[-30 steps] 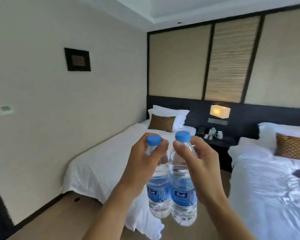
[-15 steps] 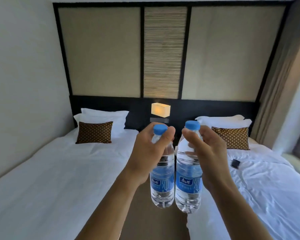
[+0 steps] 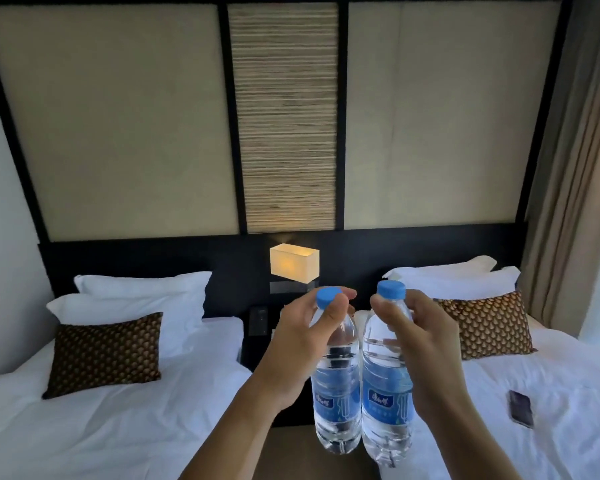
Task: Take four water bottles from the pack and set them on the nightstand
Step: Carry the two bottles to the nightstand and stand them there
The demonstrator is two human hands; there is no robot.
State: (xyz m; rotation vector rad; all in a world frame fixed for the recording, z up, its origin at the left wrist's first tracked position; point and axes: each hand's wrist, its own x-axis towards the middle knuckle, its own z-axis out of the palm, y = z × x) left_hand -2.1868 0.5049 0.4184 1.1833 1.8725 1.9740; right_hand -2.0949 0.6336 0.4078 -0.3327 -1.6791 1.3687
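Note:
I hold two clear water bottles with blue caps and blue labels, upright and side by side in front of me. My left hand [image 3: 293, 344] grips the neck of the left bottle [image 3: 336, 400]. My right hand [image 3: 420, 344] grips the neck of the right bottle [image 3: 385, 403]. Behind them, between the two beds, stands the dark nightstand [image 3: 253, 355], mostly hidden by my hands and the bottles. The pack is out of view.
A white bed with a brown patterned cushion [image 3: 104, 353] lies on the left, another bed [image 3: 534, 410] on the right with a dark phone [image 3: 521, 408] on it. A lit wall lamp [image 3: 294, 267] hangs above the nightstand. A narrow floor strip [image 3: 284, 452] runs between the beds. Curtains hang far right.
The view has swung from the left wall to face the headboard squarely, and I have come closer to the nightstand. Both hands keep their grip on the bottles.

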